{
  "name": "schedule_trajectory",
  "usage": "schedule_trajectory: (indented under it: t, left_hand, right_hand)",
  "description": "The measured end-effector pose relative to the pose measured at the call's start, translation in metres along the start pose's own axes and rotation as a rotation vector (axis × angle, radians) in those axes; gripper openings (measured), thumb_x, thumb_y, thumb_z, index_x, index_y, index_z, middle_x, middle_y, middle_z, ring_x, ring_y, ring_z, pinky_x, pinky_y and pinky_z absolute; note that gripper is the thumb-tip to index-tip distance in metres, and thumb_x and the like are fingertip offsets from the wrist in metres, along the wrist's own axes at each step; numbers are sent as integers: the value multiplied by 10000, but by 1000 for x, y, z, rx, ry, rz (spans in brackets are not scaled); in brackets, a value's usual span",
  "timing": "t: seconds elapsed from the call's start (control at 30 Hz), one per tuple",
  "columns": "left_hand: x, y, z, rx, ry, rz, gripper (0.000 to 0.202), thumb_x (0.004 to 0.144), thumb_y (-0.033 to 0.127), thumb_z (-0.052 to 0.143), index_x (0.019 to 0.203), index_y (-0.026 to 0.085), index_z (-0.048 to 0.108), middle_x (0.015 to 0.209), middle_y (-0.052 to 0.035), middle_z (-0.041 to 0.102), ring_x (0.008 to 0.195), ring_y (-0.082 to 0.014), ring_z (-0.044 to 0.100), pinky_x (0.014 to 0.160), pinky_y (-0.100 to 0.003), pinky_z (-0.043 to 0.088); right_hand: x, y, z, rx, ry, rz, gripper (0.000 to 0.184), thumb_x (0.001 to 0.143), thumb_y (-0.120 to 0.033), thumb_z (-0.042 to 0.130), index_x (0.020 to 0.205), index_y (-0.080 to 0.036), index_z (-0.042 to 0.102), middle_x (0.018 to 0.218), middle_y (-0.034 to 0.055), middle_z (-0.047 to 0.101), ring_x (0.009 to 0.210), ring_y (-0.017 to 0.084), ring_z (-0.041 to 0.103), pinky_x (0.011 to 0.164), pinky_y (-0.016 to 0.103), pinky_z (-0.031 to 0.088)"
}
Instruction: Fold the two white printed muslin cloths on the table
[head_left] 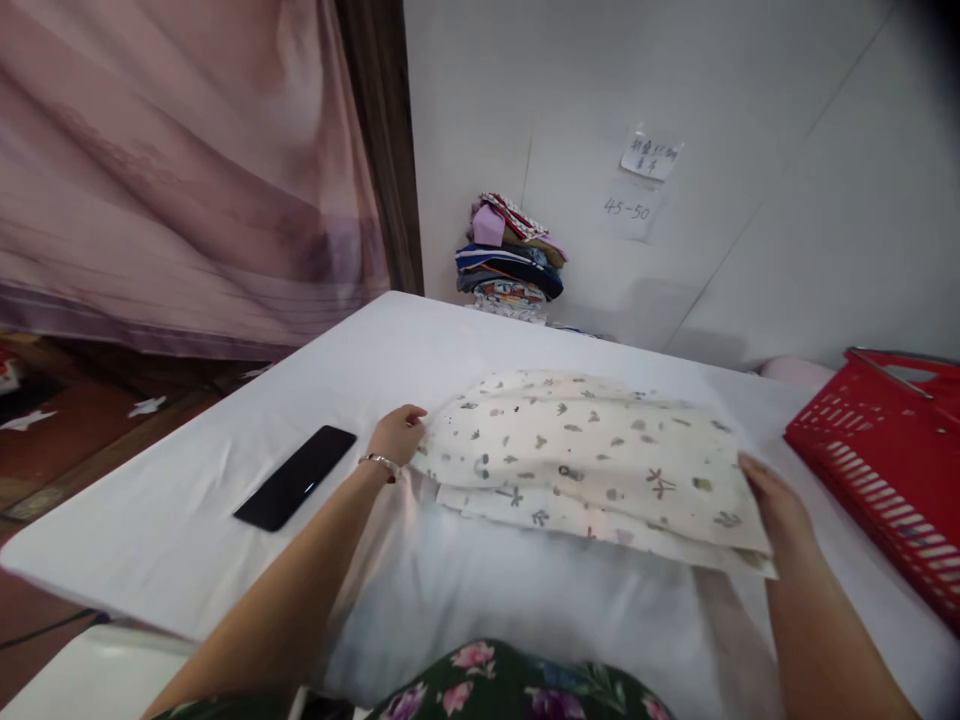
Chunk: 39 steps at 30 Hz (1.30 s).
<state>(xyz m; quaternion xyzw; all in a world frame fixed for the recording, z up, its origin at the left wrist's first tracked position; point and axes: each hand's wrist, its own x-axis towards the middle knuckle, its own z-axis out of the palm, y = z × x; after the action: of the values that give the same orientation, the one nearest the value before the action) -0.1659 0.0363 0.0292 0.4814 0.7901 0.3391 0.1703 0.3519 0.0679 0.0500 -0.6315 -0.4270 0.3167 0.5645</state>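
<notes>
A cream garment (562, 450) with a small plant-like print lies folded in layers across the white-covered table (450, 335), its kind not clear. My left hand (399, 434), with a bracelet at the wrist, pinches the garment's left end. At the other end, my right hand (776, 510) grips the right edge, and that side looks slightly lifted off the table. The fingertips of my right hand are partly hidden behind the cloth. To the left of my left hand lies a black phone (296, 478), flat on the table.
A red plastic basket (885, 470) stands at the table's right side. Folded clothes (510, 260) are stacked beyond the far edge, against the wall. Handwritten paper notes (637, 185) hang on the wall. A pink curtain (187, 180) hangs at left.
</notes>
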Motion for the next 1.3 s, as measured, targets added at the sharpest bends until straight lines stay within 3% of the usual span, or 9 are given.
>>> schedule_trajectory:
  t: [0.1, 0.23, 0.37, 0.5, 0.7, 0.93, 1.1, 1.2, 1.3]
  left_hand:
    - [-8, -7, -2, 80, 28, 63, 248, 702, 199, 485, 886, 204, 651, 823, -22, 637, 714, -160, 587, 683, -278, 468]
    - [-30, 12, 2, 36, -5, 250, 230, 762, 308, 500, 919, 211, 638, 841, -16, 638, 710, -144, 590, 668, -267, 482]
    - [-53, 29, 19, 73, -221, 604, 260, 790, 361, 526, 984, 216, 621, 1025, -43, 626, 862, -162, 600, 733, -285, 503]
    - [-60, 28, 39, 229, -262, 813, 258, 776, 301, 569, 1001, 197, 640, 1135, -84, 599, 1039, -214, 555, 896, -360, 469]
    - [-56, 26, 44, 247, -247, 753, 234, 847, 251, 440, 815, 207, 668, 1002, -63, 638, 948, -190, 575, 848, -342, 487]
    - [-62, 57, 18, -105, -79, 670, 242, 879, 296, 405, 889, 211, 631, 1091, -47, 615, 959, -150, 588, 856, -293, 484]
    - [-76, 91, -3, -291, 44, 750, 181, 871, 255, 459, 906, 203, 629, 938, -30, 640, 878, -132, 588, 802, -256, 468]
    - [-98, 112, 10, -369, -59, 713, 155, 864, 240, 473, 837, 192, 618, 810, -12, 626, 735, -111, 568, 689, -231, 450]
    - [-130, 134, 42, -423, -286, 720, 132, 836, 207, 498, 783, 190, 618, 747, -5, 624, 705, -111, 564, 676, -230, 442]
  right_hand:
    - [1, 35, -31, 78, 197, 181, 315, 420, -293, 758, 693, -179, 650, 730, 26, 648, 648, 158, 605, 575, 265, 496]
    - [-30, 40, -37, 101, 171, 53, 341, 510, -358, 748, 789, -188, 649, 727, 14, 647, 628, 142, 602, 602, 270, 509]
    - [-65, 23, -11, -215, -112, -131, 332, 684, -444, 659, 906, -198, 649, 837, 51, 667, 736, 182, 612, 694, 327, 514]
    - [-85, 19, 18, -516, -499, -346, 397, 745, -467, 610, 1072, -243, 632, 1186, 72, 585, 1064, 243, 541, 904, 397, 460]
    - [-86, 36, 31, -613, -642, -360, 365, 772, -465, 573, 1063, -267, 671, 1238, 50, 567, 1165, 267, 478, 1017, 468, 350]
    - [-89, 11, 23, -373, -426, -361, 268, 790, -448, 550, 917, -258, 689, 941, 18, 669, 889, 217, 590, 786, 312, 469]
    - [-93, -14, 18, -545, -345, -394, 304, 839, -479, 471, 820, -226, 639, 729, 11, 621, 693, 175, 561, 608, 259, 451]
    - [-107, -24, 33, -633, -433, -464, 360, 773, -483, 567, 1034, -242, 622, 1023, 48, 633, 947, 238, 569, 793, 339, 480]
    - [-131, -31, 61, -536, -600, -527, 676, 702, -438, 654, 1324, -294, 432, 1348, 49, 458, 1223, 282, 422, 998, 441, 381]
